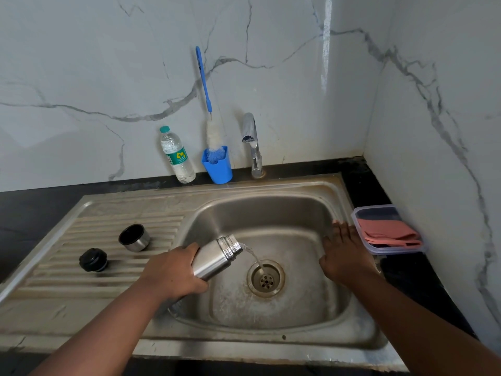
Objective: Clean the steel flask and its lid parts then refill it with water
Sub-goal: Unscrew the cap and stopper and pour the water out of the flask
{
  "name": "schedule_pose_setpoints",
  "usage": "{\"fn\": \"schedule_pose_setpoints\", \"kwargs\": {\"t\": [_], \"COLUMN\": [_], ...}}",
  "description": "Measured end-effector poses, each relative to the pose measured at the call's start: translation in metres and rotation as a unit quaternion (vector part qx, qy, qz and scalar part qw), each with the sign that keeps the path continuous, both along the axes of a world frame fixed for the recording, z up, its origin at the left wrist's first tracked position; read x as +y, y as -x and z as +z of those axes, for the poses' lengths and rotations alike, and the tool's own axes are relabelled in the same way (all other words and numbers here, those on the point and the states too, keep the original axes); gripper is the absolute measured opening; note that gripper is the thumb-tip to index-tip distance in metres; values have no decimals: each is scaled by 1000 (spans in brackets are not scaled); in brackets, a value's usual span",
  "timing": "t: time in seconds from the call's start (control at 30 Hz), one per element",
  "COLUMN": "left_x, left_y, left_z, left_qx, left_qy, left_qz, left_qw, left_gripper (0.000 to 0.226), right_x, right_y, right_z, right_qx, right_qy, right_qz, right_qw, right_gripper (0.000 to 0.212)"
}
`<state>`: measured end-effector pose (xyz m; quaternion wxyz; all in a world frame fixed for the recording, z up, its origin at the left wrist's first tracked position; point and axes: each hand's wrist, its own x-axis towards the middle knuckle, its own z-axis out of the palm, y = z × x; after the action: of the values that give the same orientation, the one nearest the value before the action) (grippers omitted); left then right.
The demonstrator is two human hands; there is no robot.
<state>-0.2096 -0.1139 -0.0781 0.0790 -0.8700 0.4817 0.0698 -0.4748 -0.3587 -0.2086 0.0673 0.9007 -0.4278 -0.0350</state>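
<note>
White marble-veined wall tiles [108,63] back a corner where a black tabletop [32,210] carries a stainless steel sink [271,210] with a ribbed drainboard [81,267] on its left. Both bare forearms reach in from the bottom edge. At the wall stands a chrome tap [252,142], and left of it a blue cup [218,166] holding a bottle brush [208,109] with a blue handle that leans up against the tiles; a clear plastic water bottle [176,154] with a teal cap stands just beside the cup. Right of the basin, a clear plastic container [389,229] holds a folded pink cloth [390,232]. The left hand [173,272] has its grip curled round the lower body of the steel flask [217,256], which is tilted over the basin with its open mouth pointing right and down; a thin stream of water [253,255] runs from it to the drain [266,278]. The right hand [344,253] holds nothing, fingers straight and spread, resting at the basin's right rim. On the drainboard, well apart from the flask, sit its steel cup lid [134,237], open side up, and the black stopper [93,260].
</note>
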Motion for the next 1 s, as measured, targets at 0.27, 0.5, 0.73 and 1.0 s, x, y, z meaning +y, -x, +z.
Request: {"fn": "schedule_pose_setpoints", "kwargs": {"t": [0.27,0.5,0.73,1.0], "left_x": [-2,-2,-3,-4], "left_y": [0,-4,-4,-5], "left_z": [1,0,2,4], "left_qx": [-5,-4,-6,-23], "left_qy": [-9,-21,-24,-27], "left_qz": [-1,-1,1,-6], "left_qw": [1000,1000,1000,999], "left_gripper": [64,65,65,65], "right_x": [1,1,1,0], "right_y": [0,-1,-1,-1], "right_z": [0,-1,0,0], "right_qx": [-14,-25,-29,-18], "right_qy": [-8,-9,-14,-21], "right_qz": [1,8,6,1], "right_qw": [1000,1000,999,1000], "right_gripper": [58,60,59,60]}}
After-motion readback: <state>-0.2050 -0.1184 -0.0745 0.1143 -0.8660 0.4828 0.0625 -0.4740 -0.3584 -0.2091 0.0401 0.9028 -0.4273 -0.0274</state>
